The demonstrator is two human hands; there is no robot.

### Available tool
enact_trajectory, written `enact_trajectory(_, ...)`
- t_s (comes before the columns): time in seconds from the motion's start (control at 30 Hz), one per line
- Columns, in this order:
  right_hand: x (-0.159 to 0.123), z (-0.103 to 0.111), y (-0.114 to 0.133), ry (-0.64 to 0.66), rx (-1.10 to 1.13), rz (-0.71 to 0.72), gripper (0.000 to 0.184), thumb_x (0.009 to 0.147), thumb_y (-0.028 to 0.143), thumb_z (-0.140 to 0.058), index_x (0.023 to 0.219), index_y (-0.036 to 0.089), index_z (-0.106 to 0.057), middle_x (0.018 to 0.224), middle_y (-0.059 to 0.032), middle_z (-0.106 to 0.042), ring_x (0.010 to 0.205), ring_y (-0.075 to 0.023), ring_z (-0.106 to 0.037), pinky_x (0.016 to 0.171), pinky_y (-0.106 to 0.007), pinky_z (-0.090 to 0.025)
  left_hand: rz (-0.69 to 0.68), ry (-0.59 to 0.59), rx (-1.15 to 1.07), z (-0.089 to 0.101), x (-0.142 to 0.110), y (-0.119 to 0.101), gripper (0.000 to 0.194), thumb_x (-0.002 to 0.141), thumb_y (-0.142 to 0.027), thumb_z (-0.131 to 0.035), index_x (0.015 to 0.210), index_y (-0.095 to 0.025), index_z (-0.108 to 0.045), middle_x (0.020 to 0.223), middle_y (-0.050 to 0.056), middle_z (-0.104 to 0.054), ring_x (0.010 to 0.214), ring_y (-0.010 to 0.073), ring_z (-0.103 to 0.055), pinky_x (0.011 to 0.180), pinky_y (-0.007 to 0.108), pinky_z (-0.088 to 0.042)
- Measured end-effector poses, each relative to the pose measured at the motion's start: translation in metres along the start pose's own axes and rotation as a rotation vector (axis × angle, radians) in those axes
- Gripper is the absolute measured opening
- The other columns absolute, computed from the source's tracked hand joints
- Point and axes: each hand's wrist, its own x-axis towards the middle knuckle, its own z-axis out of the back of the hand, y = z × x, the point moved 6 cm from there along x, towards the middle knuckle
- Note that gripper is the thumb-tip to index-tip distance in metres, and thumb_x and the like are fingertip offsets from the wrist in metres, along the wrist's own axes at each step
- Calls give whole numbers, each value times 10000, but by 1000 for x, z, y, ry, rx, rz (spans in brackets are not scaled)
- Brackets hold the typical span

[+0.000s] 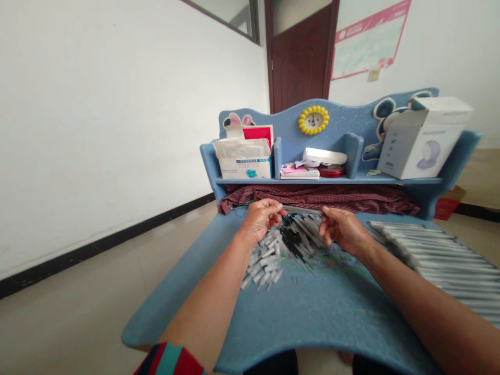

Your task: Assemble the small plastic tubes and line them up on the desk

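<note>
My left hand and my right hand are raised over the far half of the blue desk. A slim grey pen tube lies level between them. My left fingertips pinch one end of it and my right fingertips the other. Beneath the hands is a loose heap of black and grey thin sticks that look like pen refills and barrels. Left of that heap, beside my left wrist, lies a pile of short pale grey caps. Whether the tube has a refill inside cannot be seen.
Many long grey pens lie in a row by my right forearm. Behind the hands runs a folded checked cloth. Above it, the shelf holds a mask box, a red round tin and a white carton.
</note>
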Motion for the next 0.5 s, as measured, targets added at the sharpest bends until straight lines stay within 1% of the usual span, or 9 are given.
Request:
enact_trajectory(0.07,1,2,1,-25,43,19,301,766,443,-578,667,168,-502,513,-51,-647,298,-138,-519,286,-215,-356,-6,32,2,-2,-1,-1,158,632,-196,-673,698,-122,-550,638,45,-652,399,55,-500,389,163,-360)
enact_trajectory(0.17,2,3,3,-53,122,62,329,767,479,-573,693,161,-535,534,-47,-653,317,-132,-527,306,-220,-381,6,49,-2,-5,-2,1,164,623,-179,-674,726,-123,-559,663,53,-663,412,60,-512,395,164,-369)
enact_trajectory(0.33,2,1,11,-45,257,146,308,763,471,-592,807,167,-586,641,-53,-691,399,-120,-577,379,-212,-442,36,59,29,-10,-4,6,166,624,-174,-672,734,-122,-559,682,63,-668,415,62,-516,408,170,-384)
enact_trajectory(0.43,0,0,15,-18,296,195,242,713,357,-678,855,180,-594,732,-45,-709,477,-116,-614,445,-204,-477,59,101,84,-15,-7,8,169,630,-189,-667,742,-131,-554,700,62,-669,432,71,-532,428,182,-401)
enact_trajectory(0.5,0,0,15,4,283,199,221,684,268,-707,852,187,-588,724,-27,-706,478,-113,-614,450,-202,-478,72,159,160,-19,-8,10,166,637,-202,-655,753,-140,-554,714,60,-670,444,82,-545,427,185,-396)
